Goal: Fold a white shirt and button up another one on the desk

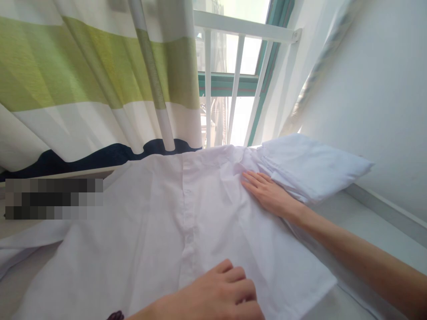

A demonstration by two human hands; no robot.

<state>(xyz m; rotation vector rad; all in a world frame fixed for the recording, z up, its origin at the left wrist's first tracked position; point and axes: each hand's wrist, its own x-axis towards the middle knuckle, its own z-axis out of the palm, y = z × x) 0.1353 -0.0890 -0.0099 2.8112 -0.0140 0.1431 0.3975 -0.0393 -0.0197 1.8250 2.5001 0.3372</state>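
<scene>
A white shirt [160, 222] lies spread flat in front of me, its button placket [188, 213] running down the middle. My right hand [267, 193] rests flat on the shirt near its upper right, fingers stretched out and pointing left. It lies just beside a folded part of white cloth [316, 169]. My left hand [220, 293] sits low on the shirt, right of the placket, with its fingers curled down onto the fabric. Whether it pinches the cloth is hard to see.
A curtain [83, 80] striped green, white and navy hangs behind the shirt at left. A window with white bars [233, 89] is at the back. A white wall [383, 111] and its ledge [383, 209] close the right side.
</scene>
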